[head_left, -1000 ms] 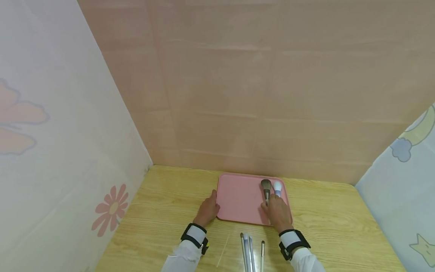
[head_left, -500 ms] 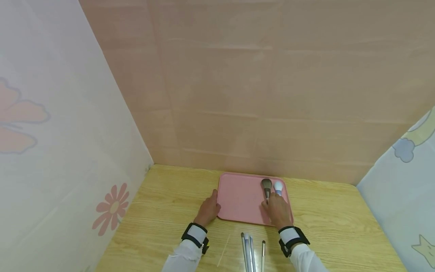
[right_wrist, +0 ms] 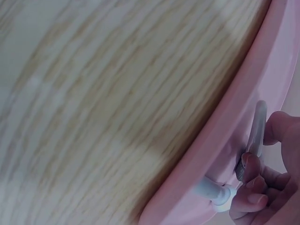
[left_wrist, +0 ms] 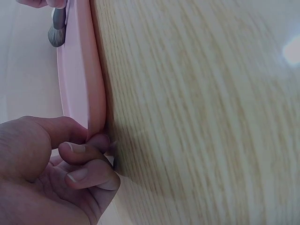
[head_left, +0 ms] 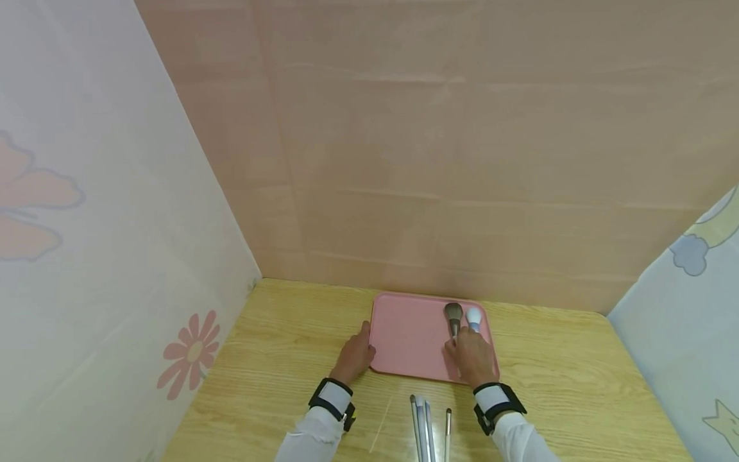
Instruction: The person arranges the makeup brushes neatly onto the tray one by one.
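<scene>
Pink tray (head_left: 404,337): gripped at its left rim by the left hand (head_left: 353,354).
Loose brushes (head_left: 423,433): four, laid on the wooden table (head_left: 288,340) before the tray.
Dark brush (head_left: 453,312): seemingly being placed on the tray's right side, its handle pinched by the right hand (head_left: 473,358); alignment, then gentle release, is probably called for. Full bristles are seen.
White brush (head_left: 474,316): laid just beside it.

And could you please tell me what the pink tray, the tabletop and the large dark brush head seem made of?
Pink tray: probably plastic, smooth and satin, given its even colour and rounded rim.
Tabletop: wood or wood-look laminate; streaky grain shows, bright reflection suggests gloss.
Large dark brush head: matte bristles, natural or synthetic unclear, flaring into a tuft.
</scene>
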`<control>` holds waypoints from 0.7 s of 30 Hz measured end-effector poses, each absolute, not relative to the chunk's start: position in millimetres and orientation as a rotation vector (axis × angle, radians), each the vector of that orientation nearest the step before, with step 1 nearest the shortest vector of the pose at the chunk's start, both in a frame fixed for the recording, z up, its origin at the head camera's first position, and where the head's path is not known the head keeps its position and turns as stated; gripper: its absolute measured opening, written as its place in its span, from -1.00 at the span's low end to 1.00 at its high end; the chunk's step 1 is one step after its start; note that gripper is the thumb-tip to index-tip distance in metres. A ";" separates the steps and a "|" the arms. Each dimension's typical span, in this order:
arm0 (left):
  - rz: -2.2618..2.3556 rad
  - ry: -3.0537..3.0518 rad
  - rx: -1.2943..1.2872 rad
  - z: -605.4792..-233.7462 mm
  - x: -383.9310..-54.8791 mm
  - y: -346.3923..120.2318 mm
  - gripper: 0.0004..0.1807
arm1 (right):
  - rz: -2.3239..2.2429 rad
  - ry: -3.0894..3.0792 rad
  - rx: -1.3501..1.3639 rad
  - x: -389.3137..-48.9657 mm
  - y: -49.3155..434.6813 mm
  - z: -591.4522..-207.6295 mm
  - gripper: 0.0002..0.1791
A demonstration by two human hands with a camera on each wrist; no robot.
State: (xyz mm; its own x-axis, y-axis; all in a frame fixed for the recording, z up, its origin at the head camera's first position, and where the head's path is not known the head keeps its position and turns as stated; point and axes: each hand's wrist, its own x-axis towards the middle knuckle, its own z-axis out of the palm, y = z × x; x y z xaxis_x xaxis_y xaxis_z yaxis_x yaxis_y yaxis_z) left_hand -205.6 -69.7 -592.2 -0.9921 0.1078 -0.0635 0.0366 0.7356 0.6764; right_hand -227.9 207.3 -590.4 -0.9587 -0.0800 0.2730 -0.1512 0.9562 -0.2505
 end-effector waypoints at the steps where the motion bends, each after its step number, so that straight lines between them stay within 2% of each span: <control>1: 1.103 2.834 0.117 -592.4 -205.7 -69.5 -0.68 | 0.393 -2.852 0.172 -228.1 207.4 -590.5 -0.74; 21: 1.079 2.858 0.148 -593.0 -205.5 -70.4 -0.68 | 0.345 -2.855 0.187 -223.9 208.8 -592.7 -0.71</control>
State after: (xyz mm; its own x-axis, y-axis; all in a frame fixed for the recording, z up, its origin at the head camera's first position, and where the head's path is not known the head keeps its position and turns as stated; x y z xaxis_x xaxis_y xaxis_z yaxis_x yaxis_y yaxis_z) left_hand -205.5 -70.4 -593.0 -0.9919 0.1198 -0.0433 0.0613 0.7469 0.6621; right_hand -223.9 208.8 -592.7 -0.9580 -0.0958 0.2701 -0.1575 0.9635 -0.2167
